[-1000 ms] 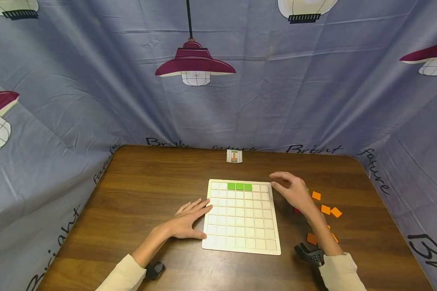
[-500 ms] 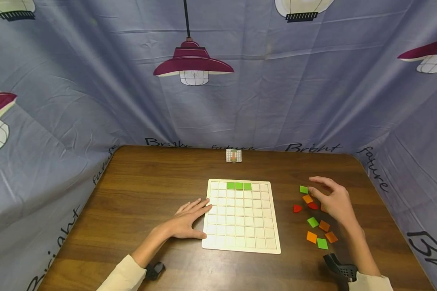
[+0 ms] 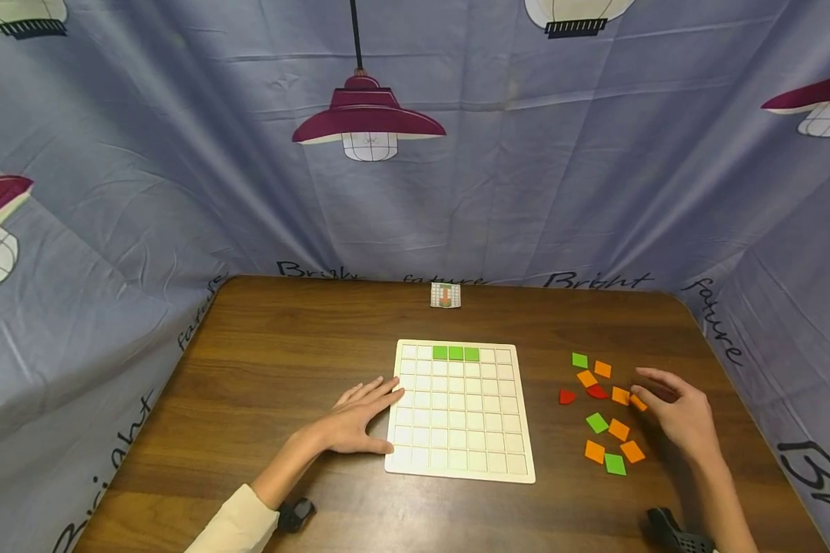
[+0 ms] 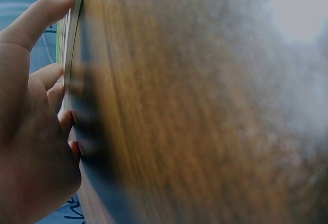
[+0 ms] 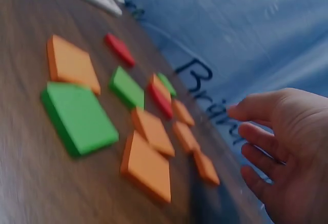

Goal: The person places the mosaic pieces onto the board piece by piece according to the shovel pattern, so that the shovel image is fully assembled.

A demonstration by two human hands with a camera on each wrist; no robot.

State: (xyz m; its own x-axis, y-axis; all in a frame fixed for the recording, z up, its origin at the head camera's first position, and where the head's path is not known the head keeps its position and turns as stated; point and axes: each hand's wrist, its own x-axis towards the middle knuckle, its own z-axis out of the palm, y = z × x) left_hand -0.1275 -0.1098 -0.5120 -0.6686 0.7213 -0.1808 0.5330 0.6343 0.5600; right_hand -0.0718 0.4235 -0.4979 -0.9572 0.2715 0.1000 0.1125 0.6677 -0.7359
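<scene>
A pale grid board (image 3: 458, 461) lies flat on the table, with three green square tiles (image 3: 456, 353) in its far row. My left hand (image 3: 353, 418) rests at the board's left edge, fingers extended and touching its rim; the left wrist view shows the fingertips on that board edge (image 4: 77, 24). My right hand (image 3: 681, 415) hovers at the right of the loose tiles, closest to an orange tile (image 3: 639, 403). In the right wrist view its fingers bend loosely, with no tile between them, and the orange tile (image 5: 206, 167) lies on the table.
Several orange tiles (image 3: 595, 451), green tiles (image 3: 615, 465) and two red pieces (image 3: 566, 397) are scattered right of the board. A small patterned card (image 3: 446, 296) sits near the table's far edge. Blue curtain (image 3: 415, 215) encloses the table (image 3: 304, 322) behind and at both sides.
My right hand has swung from the board's upper right corner rightward and nearer, across to the far side of the loose tiles, uncovering them. The left hand stays at the board.
</scene>
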